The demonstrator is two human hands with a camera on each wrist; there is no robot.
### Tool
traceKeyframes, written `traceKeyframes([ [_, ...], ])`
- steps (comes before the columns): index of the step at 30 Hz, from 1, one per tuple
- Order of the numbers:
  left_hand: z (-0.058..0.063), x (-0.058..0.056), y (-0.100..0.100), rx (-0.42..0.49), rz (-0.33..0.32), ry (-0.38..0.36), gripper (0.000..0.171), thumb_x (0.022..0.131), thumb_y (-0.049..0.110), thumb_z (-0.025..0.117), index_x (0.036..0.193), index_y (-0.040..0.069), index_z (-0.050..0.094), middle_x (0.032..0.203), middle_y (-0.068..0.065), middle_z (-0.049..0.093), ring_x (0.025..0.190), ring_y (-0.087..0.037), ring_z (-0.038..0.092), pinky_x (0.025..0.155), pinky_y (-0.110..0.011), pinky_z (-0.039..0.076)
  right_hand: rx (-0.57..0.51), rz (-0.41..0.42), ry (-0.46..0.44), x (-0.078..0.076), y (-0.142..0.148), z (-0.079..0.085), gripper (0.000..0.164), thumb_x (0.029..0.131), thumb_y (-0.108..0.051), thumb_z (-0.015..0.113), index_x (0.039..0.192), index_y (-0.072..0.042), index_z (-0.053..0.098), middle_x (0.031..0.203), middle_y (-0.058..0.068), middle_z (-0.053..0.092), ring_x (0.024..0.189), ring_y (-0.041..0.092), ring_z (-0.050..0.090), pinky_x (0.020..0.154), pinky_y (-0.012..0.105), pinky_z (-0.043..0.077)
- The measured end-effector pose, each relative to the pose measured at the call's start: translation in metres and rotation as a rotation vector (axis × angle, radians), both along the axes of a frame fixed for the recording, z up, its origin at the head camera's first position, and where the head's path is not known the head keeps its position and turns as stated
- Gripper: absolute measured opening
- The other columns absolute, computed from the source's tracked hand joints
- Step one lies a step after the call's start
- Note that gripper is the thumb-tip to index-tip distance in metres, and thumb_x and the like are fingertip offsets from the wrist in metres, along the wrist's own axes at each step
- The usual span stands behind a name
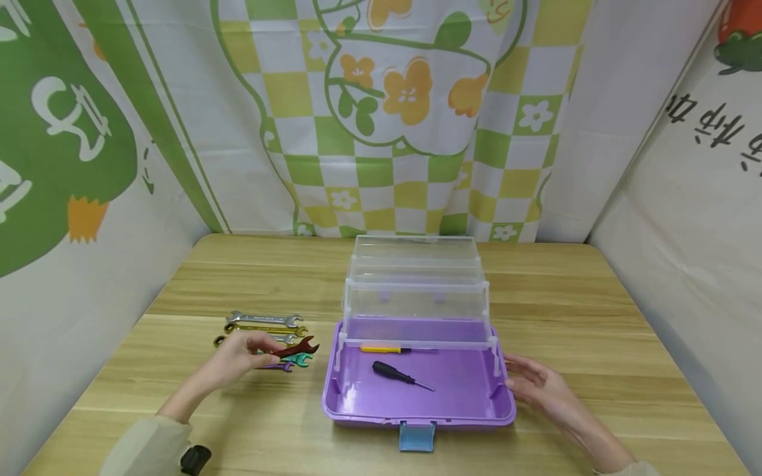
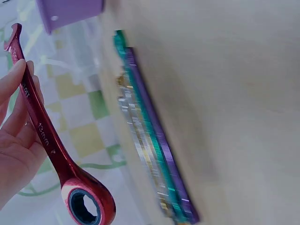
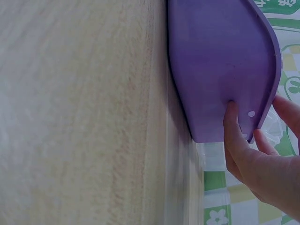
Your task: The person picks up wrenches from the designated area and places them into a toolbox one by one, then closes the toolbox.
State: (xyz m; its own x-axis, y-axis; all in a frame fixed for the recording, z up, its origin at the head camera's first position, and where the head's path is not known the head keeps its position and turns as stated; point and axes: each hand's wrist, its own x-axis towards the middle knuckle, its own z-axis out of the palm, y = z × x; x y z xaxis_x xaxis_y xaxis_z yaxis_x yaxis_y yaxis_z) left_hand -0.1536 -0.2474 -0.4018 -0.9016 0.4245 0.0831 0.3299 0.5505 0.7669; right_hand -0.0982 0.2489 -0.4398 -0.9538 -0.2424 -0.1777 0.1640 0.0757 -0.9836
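My left hand (image 1: 235, 360) pinches a red ratcheting combination wrench (image 2: 44, 124) marked 13mm between thumb and fingers. Its open end points toward the toolbox, and the ring end shows low in the left wrist view. Beneath it on the table lie several more wrenches, among them a silver one (image 1: 262, 320), a gold one (image 1: 268, 329), a green one (image 2: 150, 136) and a purple one (image 2: 161, 140). At the purple toolbox (image 1: 464, 393), my right hand (image 1: 538, 387) touches the right side wall and rim with extended fingers.
Inside the toolbox lie a black-handled screwdriver (image 1: 393, 373) and a yellow-handled screwdriver (image 1: 381, 350). Clear tiered trays (image 1: 417, 301) stand raised at its back. A blue latch (image 1: 417, 437) hangs down at the front. Printed curtains (image 1: 405, 185) border the wooden table (image 1: 553, 297).
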Motion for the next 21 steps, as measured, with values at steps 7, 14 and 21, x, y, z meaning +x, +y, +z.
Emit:
traceKeyframes([
  [7, 0.022, -0.006, 0.018, -0.026, -0.001, 0.038, 0.012, 0.077, 0.007, 0.066, 0.088, 0.004, 0.067, 0.079, -0.004, 0.063, 0.059, -0.007, 0.043, 0.047, -0.020, 0.036, -0.005, 0.015, 0.013, 0.000, 0.000, 0.000, 0.063, 0.084, -0.009, 0.057, 0.132, 0.012, 0.022, 0.132, 0.033, 0.030, 0.099, 0.007, 0.056, 0.085, 0.028, 0.045],
  [14, 0.037, -0.017, 0.040, -0.021, -0.038, 0.004, 0.013, 0.078, 0.008, 0.066, 0.089, 0.003, 0.067, 0.077, -0.005, 0.064, 0.058, -0.008, 0.049, 0.048, -0.020, 0.039, -0.014, 0.015, 0.013, 0.000, 0.000, 0.000, 0.064, 0.084, -0.009, 0.057, 0.132, 0.013, 0.021, 0.131, 0.031, 0.032, 0.099, 0.007, 0.056, 0.085, 0.028, 0.045],
  [21, 0.048, -0.028, 0.064, -0.018, -0.066, 0.003, 0.009, 0.078, 0.005, 0.065, 0.087, 0.004, 0.067, 0.075, -0.003, 0.061, 0.059, -0.014, 0.047, 0.048, -0.021, 0.039, -0.022, 0.011, 0.016, -0.001, 0.001, -0.002, 0.063, 0.084, -0.009, 0.057, 0.131, 0.013, 0.022, 0.131, 0.029, 0.035, 0.099, 0.008, 0.056, 0.085, 0.028, 0.045],
])
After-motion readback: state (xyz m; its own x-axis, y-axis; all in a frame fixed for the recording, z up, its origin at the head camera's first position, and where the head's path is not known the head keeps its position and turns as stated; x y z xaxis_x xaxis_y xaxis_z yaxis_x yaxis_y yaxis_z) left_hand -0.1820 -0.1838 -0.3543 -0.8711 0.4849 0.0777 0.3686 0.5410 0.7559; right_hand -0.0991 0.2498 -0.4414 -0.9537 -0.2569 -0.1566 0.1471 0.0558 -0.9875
